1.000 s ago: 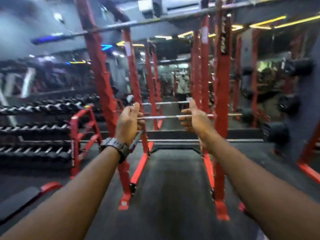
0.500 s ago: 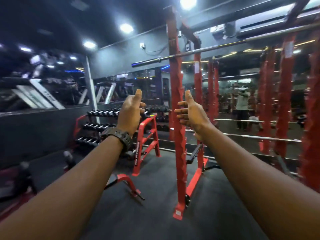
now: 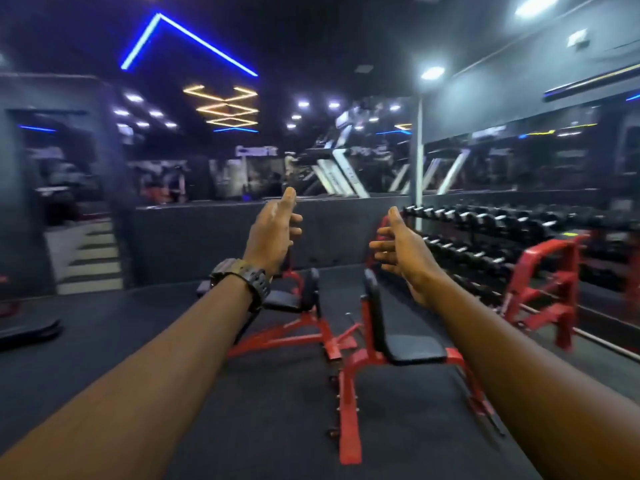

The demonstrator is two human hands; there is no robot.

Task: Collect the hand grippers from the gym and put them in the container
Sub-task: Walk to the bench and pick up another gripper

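Observation:
Both my arms stretch forward at chest height over the gym floor. My left hand (image 3: 275, 233), with a black watch on its wrist, is loosely curled with the thumb up and holds nothing. My right hand (image 3: 401, 247) faces it, fingers apart, thumb up, also holding nothing. I see no hand gripper and no container anywhere in the head view.
Two red benches with black pads (image 3: 394, 344) (image 3: 294, 306) stand on the dark floor just ahead. A red dumbbell rack (image 3: 512, 244) lines the mirrored wall at right. Steps (image 3: 91, 258) rise at the left beside a low dark wall (image 3: 214, 237).
My view has swung left, from the red squat racks past the dumbbell rack to the benches and steps. A grey handle showed in my left hand a second ago; it no longer shows.

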